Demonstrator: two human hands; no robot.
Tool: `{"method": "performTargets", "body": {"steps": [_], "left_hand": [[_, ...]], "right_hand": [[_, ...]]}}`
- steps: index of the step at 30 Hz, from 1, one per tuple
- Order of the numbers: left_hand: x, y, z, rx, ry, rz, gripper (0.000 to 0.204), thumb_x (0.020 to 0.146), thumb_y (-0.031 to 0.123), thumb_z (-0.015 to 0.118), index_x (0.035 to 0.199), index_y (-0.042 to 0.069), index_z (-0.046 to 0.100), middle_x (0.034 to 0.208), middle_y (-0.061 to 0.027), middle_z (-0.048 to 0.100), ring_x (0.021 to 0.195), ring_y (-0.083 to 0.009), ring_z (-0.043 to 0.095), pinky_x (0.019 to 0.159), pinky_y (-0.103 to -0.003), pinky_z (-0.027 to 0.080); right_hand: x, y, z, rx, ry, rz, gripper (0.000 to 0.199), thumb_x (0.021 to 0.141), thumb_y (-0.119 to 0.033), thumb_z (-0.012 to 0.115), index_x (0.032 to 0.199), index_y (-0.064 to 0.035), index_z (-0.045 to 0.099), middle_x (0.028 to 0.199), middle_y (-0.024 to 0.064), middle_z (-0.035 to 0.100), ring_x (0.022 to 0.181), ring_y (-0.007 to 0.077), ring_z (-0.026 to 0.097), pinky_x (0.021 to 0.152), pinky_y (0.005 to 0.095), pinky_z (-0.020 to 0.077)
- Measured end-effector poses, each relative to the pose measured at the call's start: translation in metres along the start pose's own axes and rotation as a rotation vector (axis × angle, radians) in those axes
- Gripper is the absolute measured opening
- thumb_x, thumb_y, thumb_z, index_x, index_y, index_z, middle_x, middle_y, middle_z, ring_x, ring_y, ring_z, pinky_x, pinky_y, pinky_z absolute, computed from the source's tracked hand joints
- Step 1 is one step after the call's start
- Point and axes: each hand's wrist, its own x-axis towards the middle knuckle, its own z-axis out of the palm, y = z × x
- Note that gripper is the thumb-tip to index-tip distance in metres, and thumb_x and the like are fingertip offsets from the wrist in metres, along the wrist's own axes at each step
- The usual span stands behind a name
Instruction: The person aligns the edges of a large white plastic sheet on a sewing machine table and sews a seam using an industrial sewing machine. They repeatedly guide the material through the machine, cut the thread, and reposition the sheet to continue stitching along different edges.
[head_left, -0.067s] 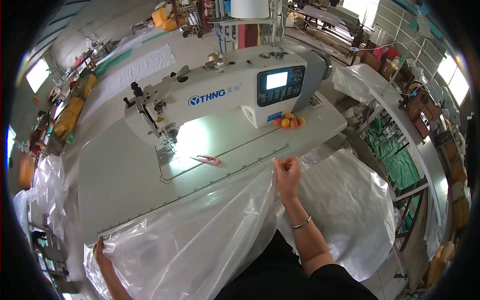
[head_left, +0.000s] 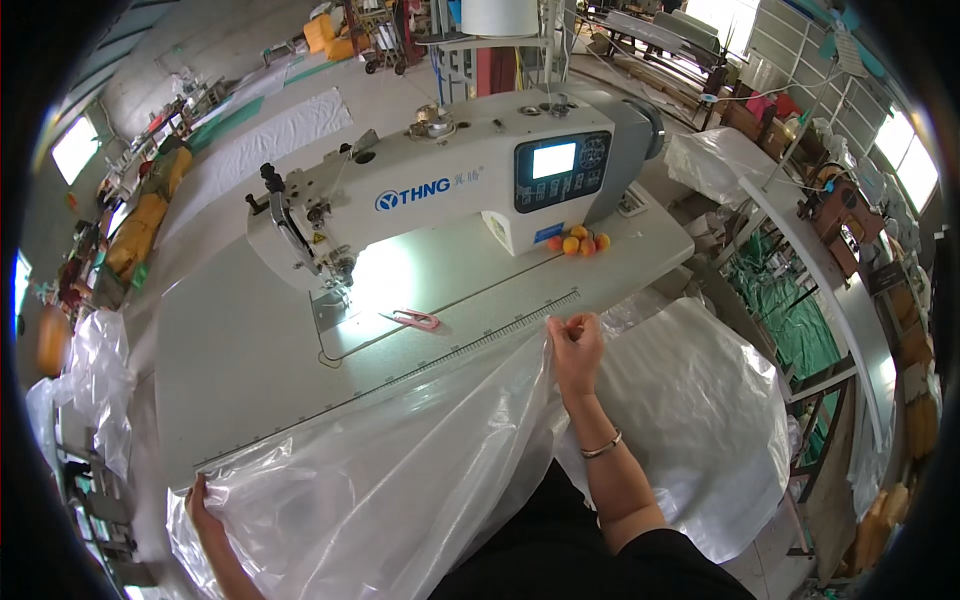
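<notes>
A sheet of clear plastic film (head_left: 370,470) stretches between my two hands along the front edge of the sewing table. My right hand (head_left: 576,350) is closed in a pinch on the film's upper right corner, just in front of the table edge. At the table's front left corner, my left hand (head_left: 203,508) grips the film's other end; its fingers are partly hidden. Beyond the film stands a white industrial sewing machine (head_left: 440,200), its lamp lighting the needle area. Pink-handled thread snips (head_left: 415,319) lie on the tabletop near the needle.
A printed ruler scale (head_left: 440,358) runs along the tabletop (head_left: 230,340). Several small orange-red fruits (head_left: 580,241) sit by the machine's base. More clear film (head_left: 690,420) bulges at my right. A curved metal table (head_left: 850,310) with a brown machine (head_left: 845,220) stands farther right.
</notes>
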Motion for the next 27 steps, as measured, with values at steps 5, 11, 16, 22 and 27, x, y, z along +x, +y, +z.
{"method": "performTargets", "body": {"steps": [5, 11, 16, 22, 27], "left_hand": [[-0.005, 0.003, 0.005, 0.008, 0.007, -0.026, 0.025, 0.080, 0.026, 0.069, 0.086, 0.002, 0.067, 0.079, 0.0008, 0.055, 0.078, -0.0107, 0.049, 0.075, -0.027, 0.037], [-0.007, -0.026, -0.024, 0.052, 0.007, 0.064, 0.033, 0.080, 0.027, 0.068, 0.099, -0.001, 0.067, 0.092, -0.0057, 0.065, 0.089, -0.0149, 0.056, 0.083, -0.028, 0.039], [0.009, -0.056, -0.014, 0.097, -0.108, 0.315, 0.032, 0.081, 0.030, 0.063, 0.098, 0.003, 0.067, 0.098, -0.0064, 0.065, 0.088, -0.0155, 0.054, 0.079, -0.029, 0.041], [-0.016, 0.011, 0.032, -0.284, 0.157, -0.194, 0.017, 0.078, 0.012, 0.074, 0.076, -0.001, 0.064, 0.071, -0.0052, 0.062, 0.062, -0.0115, 0.057, 0.056, -0.024, 0.043], [-0.018, 0.008, 0.028, -0.325, 0.146, -0.212, 0.018, 0.078, 0.014, 0.074, 0.076, -0.001, 0.064, 0.071, -0.0051, 0.062, 0.062, -0.0120, 0.056, 0.056, -0.024, 0.043]], "right_hand": [[0.003, -0.010, -0.006, -0.028, 0.006, 0.062, 0.024, 0.081, -0.008, 0.070, 0.080, -0.0046, 0.047, 0.067, 0.0002, 0.052, 0.057, 0.0056, 0.047, 0.052, 0.0202, 0.0381], [0.006, 0.002, 0.004, -0.244, 0.009, 0.030, 0.020, 0.080, -0.014, 0.068, 0.080, -0.0052, 0.050, 0.069, 0.0003, 0.051, 0.064, 0.0095, 0.046, 0.057, 0.0263, 0.0407], [0.016, 0.037, -0.006, -0.036, -0.051, 0.056, 0.021, 0.082, -0.014, 0.070, 0.086, -0.0029, 0.053, 0.079, 0.0018, 0.054, 0.071, 0.0106, 0.048, 0.068, 0.0277, 0.0447], [0.020, 0.019, -0.010, -0.262, -0.103, 0.059, 0.038, 0.087, -0.033, 0.065, 0.086, 0.0034, 0.054, 0.080, 0.0081, 0.052, 0.072, 0.0168, 0.047, 0.067, 0.0296, 0.0422], [0.025, 0.025, -0.011, -0.286, -0.088, -0.005, 0.042, 0.088, -0.036, 0.064, 0.087, 0.0059, 0.056, 0.078, 0.0113, 0.052, 0.072, 0.0209, 0.048, 0.068, 0.0332, 0.0429]]}}
